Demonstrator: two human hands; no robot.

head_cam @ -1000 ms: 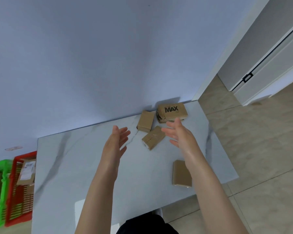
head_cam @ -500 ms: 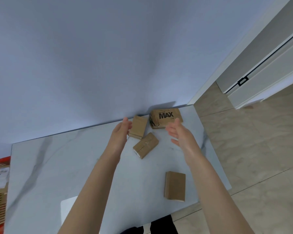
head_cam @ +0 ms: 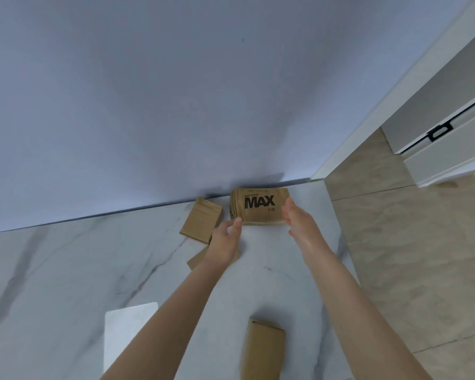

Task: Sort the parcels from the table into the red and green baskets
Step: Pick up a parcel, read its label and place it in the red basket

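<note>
Head view, I'm looking down on the white marble table (head_cam: 66,270) pushed against a pale wall (head_cam: 176,91). The MAX parcel (head_cam: 259,206), a brown box with black lettering on top, lies flat at the far right of the table, right by the wall. Both hands sit either side of it. The left hand (head_cam: 226,237) is at its near-left corner, fingers fairly straight, tips at the box edge; I can't tell if they actually touch. The right hand (head_cam: 299,220) is at its right side, palm turned inward, fingers straight and overlapping the box's right edge. Neither hand is curled round anything, so both read as open and empty. A plain brown parcel (head_cam: 201,220) lies just left of the MAX parcel, tilted, near the wall. A second plain parcel (head_cam: 196,260) is mostly hidden under the left wrist. A third plain parcel (head_cam: 263,349) lies at the near edge between the two forearms, well apart from the others. A pale rectangular patch (head_cam: 129,325) shows on the near tabletop; can't tell what it is. Beige tiled floor (head_cam: 409,256) on the right, and a white door with a black handle (head_cam: 439,132) far right.
</note>
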